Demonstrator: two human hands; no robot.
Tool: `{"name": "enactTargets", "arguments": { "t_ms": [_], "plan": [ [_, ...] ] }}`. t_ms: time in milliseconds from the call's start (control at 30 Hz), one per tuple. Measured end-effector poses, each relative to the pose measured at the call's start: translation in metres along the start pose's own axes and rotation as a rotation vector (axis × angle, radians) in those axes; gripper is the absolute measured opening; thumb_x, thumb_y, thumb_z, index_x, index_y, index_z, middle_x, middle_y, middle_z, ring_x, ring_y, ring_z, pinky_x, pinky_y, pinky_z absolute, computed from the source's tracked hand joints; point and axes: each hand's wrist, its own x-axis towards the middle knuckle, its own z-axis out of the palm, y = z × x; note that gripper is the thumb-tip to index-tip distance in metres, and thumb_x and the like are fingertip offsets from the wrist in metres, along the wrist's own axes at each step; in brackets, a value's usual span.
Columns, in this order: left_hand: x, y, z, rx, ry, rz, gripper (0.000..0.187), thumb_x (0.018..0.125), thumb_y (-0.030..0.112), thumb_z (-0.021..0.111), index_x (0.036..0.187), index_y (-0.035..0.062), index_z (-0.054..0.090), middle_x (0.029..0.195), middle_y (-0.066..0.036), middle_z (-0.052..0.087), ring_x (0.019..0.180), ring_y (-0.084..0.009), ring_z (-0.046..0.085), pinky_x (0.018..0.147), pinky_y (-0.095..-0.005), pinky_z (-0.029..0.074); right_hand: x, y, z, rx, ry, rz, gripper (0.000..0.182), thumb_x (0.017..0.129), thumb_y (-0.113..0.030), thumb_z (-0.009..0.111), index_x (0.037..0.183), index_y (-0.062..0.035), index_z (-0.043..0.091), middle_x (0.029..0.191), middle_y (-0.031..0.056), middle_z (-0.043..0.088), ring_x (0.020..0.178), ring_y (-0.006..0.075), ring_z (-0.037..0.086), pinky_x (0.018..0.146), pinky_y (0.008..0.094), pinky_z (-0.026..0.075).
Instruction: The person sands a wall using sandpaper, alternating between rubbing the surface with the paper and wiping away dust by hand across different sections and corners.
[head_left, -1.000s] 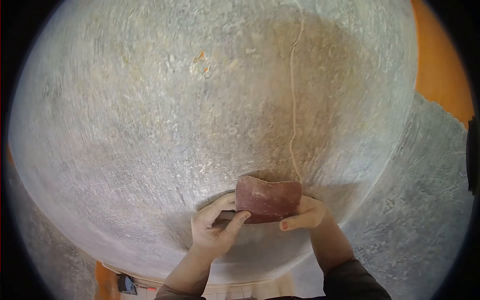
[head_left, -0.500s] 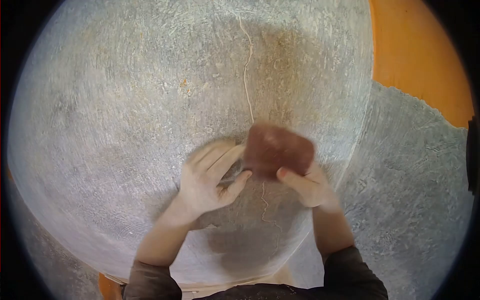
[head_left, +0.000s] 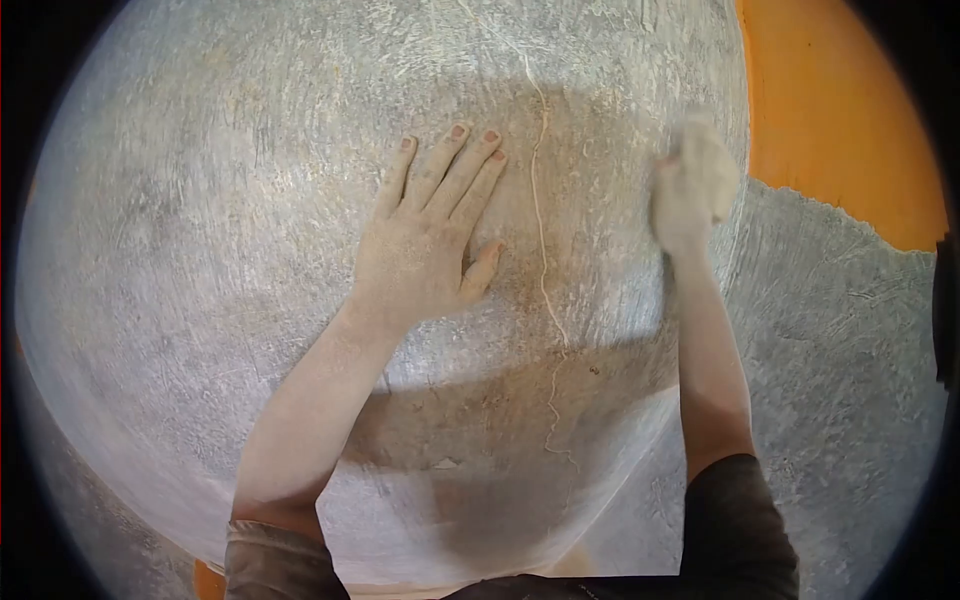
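My left hand [head_left: 425, 245] lies flat on the grey plastered wall [head_left: 250, 200], fingers spread and pointing up, holding nothing. A pale crack line [head_left: 541, 200] runs down the wall just right of it. My right hand [head_left: 682, 205], smeared by motion, is up near the wall's right edge. It is closed round a piece of sandpaper [head_left: 714, 165], whose pale side faces me; its reddish-brown side is out of sight. Pale dust coats both hands and forearms.
An orange painted surface [head_left: 840, 110] meets the grey plaster along a ragged edge at upper right. More rough grey wall [head_left: 830, 380] stands beyond the corner line. Shadows of my arms and body fall across the lower wall.
My left hand has moved up and flattened against the wall. My right hand has carried the sandpaper up and right, away from the left hand, and turned its reddish-brown side out of view.
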Motion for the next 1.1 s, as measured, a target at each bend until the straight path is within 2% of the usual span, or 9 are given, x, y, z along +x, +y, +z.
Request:
{"name": "enactTargets", "arguments": {
  "t_ms": [167,267,367,433,533,667,833,1033,1100],
  "plan": [
    [0.004,-0.007,-0.005,0.012,-0.013,0.022,0.074,0.093,0.048,0.051,0.156,0.0105,0.039,0.162,-0.006,0.036,0.153,-0.0250,0.027,0.127,-0.0511,0.013,-0.026,0.026,0.032,-0.493,0.069,-0.953,0.067,0.094,-0.033,0.062,0.150,-0.0033,0.041,0.156,0.0229,0.035,0.138,0.0349,0.045,0.114,0.0508,0.037],
    [0.003,-0.019,-0.012,0.029,0.012,-0.010,0.075,0.093,0.051,0.050,0.156,0.0118,0.038,0.163,-0.006,0.036,0.153,-0.0250,0.027,0.127,-0.0513,0.012,0.024,0.073,0.032,-0.251,0.490,-0.668,0.068,0.095,-0.030,0.061,0.153,-0.0032,0.038,0.149,0.0209,0.043,0.130,0.0331,0.051,0.111,0.0461,0.041],
    [-0.006,-0.027,-0.016,0.061,0.018,-0.070,0.078,0.093,0.055,0.048,0.157,0.0127,0.036,0.164,-0.005,0.034,0.154,-0.0249,0.025,0.127,-0.0525,0.011,-0.003,0.036,0.030,0.059,0.256,-0.404,0.069,0.093,-0.026,0.061,0.155,-0.0071,0.038,0.149,0.0189,0.047,0.135,0.0340,0.048,0.113,0.0456,0.041],
    [-0.007,-0.025,-0.012,0.077,0.020,-0.076,0.079,0.094,0.058,0.046,0.158,0.0129,0.035,0.164,-0.005,0.034,0.154,-0.0246,0.024,0.126,-0.0536,0.010,-0.025,0.024,0.046,-0.026,0.345,-1.141,0.067,0.090,-0.019,0.059,0.154,-0.0077,0.041,0.152,0.0190,0.045,0.141,0.0377,0.045,0.118,0.0476,0.034],
    [-0.012,-0.023,-0.013,0.121,-0.022,-0.055,0.079,0.095,0.059,0.044,0.158,0.0129,0.034,0.164,-0.005,0.033,0.155,-0.0241,0.023,0.126,-0.0553,0.011,-0.013,0.028,0.044,-0.065,0.169,-1.388,0.063,0.087,-0.018,0.061,0.147,-0.0061,0.048,0.146,0.0174,0.051,0.139,0.0361,0.045,0.118,0.0471,0.032],
    [-0.038,-0.028,-0.015,0.087,-0.100,0.001,0.080,0.096,0.062,0.042,0.158,0.0126,0.034,0.165,-0.004,0.032,0.155,-0.0240,0.022,0.126,-0.0563,0.010,0.043,0.011,0.041,-0.003,0.595,-0.537,0.062,0.085,-0.024,0.063,0.144,-0.0082,0.051,0.153,0.0189,0.045,0.149,0.0324,0.032,0.122,0.0492,0.026],
    [-0.073,-0.031,-0.023,0.108,-0.143,-0.042,0.079,0.096,0.063,0.043,0.157,0.0129,0.038,0.164,-0.004,0.034,0.154,-0.0258,0.024,0.125,-0.0581,0.010,-0.032,-0.042,0.056,-0.153,0.142,-1.444,0.054,0.092,-0.029,0.059,0.141,-0.0082,0.052,0.140,0.0168,0.053,0.134,0.0294,0.047,0.109,0.0464,0.040],
    [-0.118,-0.042,-0.021,0.125,-0.031,-0.132,0.077,0.095,0.063,0.046,0.154,0.0139,0.044,0.162,-0.005,0.039,0.154,-0.0297,0.026,0.124,-0.0585,0.009,0.000,-0.111,0.014,-0.061,-0.291,-0.314,0.050,0.086,-0.022,0.064,0.134,-0.0091,0.058,0.124,0.0117,0.060,0.117,0.0298,0.056,0.098,0.0494,0.047],
    [-0.126,-0.044,-0.022,0.123,-0.025,-0.169,0.076,0.094,0.060,0.048,0.153,0.0123,0.045,0.161,-0.008,0.039,0.153,-0.0314,0.026,0.124,-0.0584,0.009,-0.019,-0.106,0.043,0.075,-0.001,-0.670,0.043,0.087,-0.025,0.064,0.128,-0.0106,0.061,0.117,0.0087,0.063,0.112,0.0271,0.057,0.099,0.0474,0.046]
  ]
}}
